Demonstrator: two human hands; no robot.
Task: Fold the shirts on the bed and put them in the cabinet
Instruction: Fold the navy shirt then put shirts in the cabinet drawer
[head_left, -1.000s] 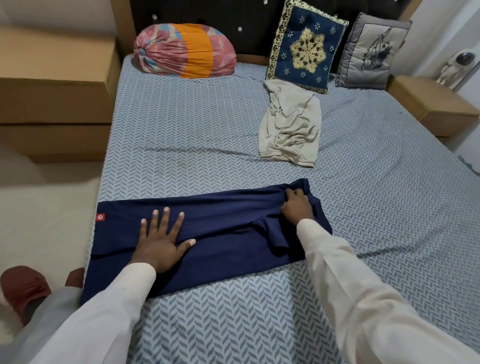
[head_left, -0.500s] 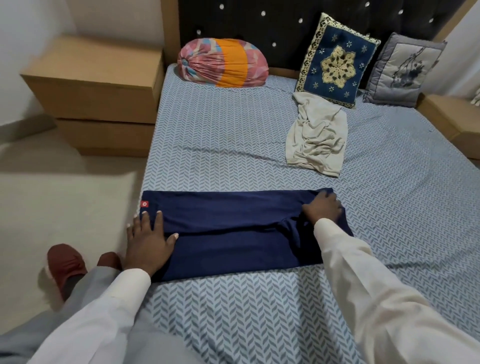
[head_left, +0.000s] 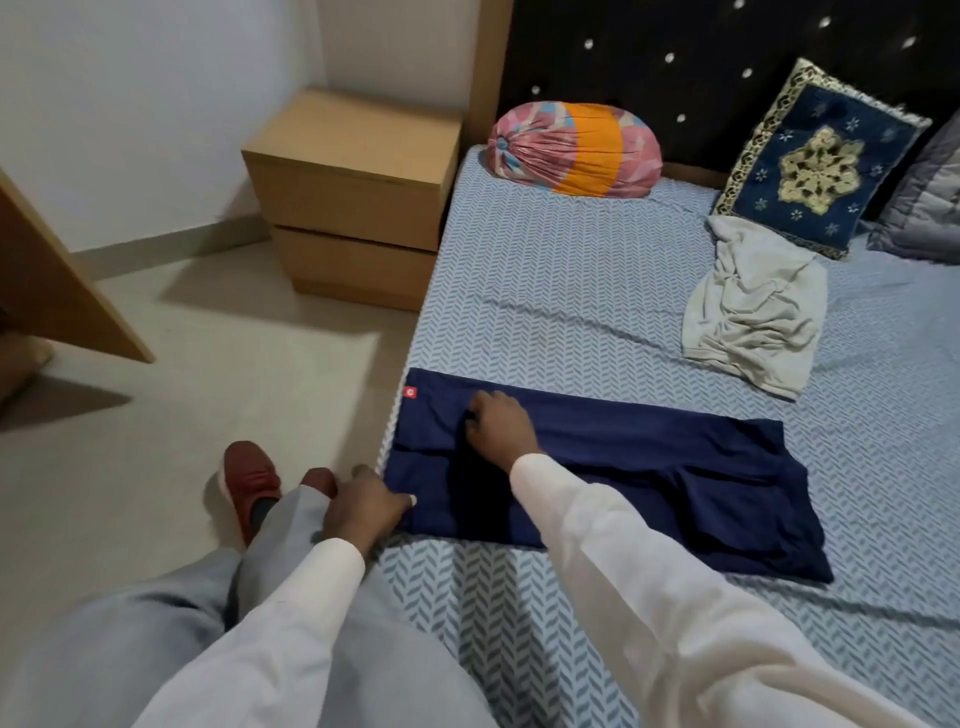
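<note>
A bedroom with a pale tiled floor, and a bed (head_left: 519, 291) under a blue-grey herringbone sheet. On the near-left part of the bed lies the navy shirt (head_left: 649, 478), folded into a long band. Its left end, marked by a small red tag, reaches the mattress edge. The right hand (head_left: 498, 423) sits on the band near that end, fingers curled down and pinching the cloth. The left hand (head_left: 363, 506) grips the shirt's near-left corner at the mattress edge, thumb on top. Both arms wear white sleeves.

Further up the bed, well apart, a cream shirt (head_left: 753, 312) lies crumpled just below a blue embroidered cushion (head_left: 815, 166). A pink and orange bolster (head_left: 571, 150) rests against the dark studded headboard (head_left: 675, 52). A wooden nightstand (head_left: 353, 192) stands beside the bed, and a red shoe (head_left: 252, 483) is on the floor.
</note>
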